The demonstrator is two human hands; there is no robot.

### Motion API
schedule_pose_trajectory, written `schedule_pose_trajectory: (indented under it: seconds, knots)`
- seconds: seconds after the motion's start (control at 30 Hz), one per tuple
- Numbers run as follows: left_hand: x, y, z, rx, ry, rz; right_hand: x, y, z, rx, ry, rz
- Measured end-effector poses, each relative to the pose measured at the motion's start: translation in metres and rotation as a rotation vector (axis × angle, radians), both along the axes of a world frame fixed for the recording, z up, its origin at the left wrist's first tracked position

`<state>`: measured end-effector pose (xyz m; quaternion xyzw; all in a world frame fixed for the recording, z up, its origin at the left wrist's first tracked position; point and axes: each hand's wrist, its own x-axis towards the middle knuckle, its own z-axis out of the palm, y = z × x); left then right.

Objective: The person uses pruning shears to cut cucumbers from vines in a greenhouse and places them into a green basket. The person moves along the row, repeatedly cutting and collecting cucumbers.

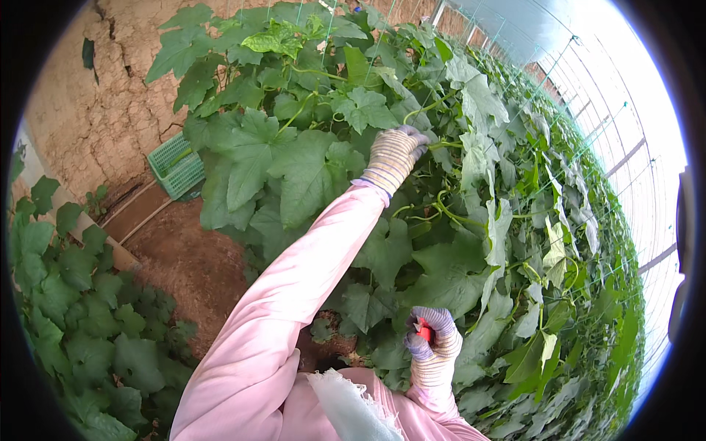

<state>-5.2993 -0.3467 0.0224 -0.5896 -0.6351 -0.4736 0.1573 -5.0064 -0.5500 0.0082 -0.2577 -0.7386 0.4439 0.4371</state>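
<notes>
My left hand, in a striped knit glove with grey fingertips, reaches into a wall of broad-leaved climbing vines. Its fingers are bent together at a green vine stem, which comes out by the fingertips; the palm side is hidden. Low in front of my body, my right hand wears a matching glove and is curled around a small red-handled tool. A short metal part shows beside the red, while the fingers cover the rest. Curling stems hang between the two hands.
A green plastic crate with a long green fruit inside stands by the cracked earthen wall. More leafy plants grow beyond the bare soil path at left. Green support strings run up through the vines.
</notes>
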Motion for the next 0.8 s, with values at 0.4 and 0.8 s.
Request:
schedule_pose_trajectory:
  seconds: [0.4, 0.8]
  knots:
    - [-0.001, -0.019, 0.016, -0.032, -0.155, -0.123, -0.073, 0.025, -0.022, -0.239, 0.013, -0.014]
    - [-0.203, -0.123, 0.018, 0.257, -0.548, 0.064, -0.251, 0.058, -0.015, -0.395, 0.242, 0.398]
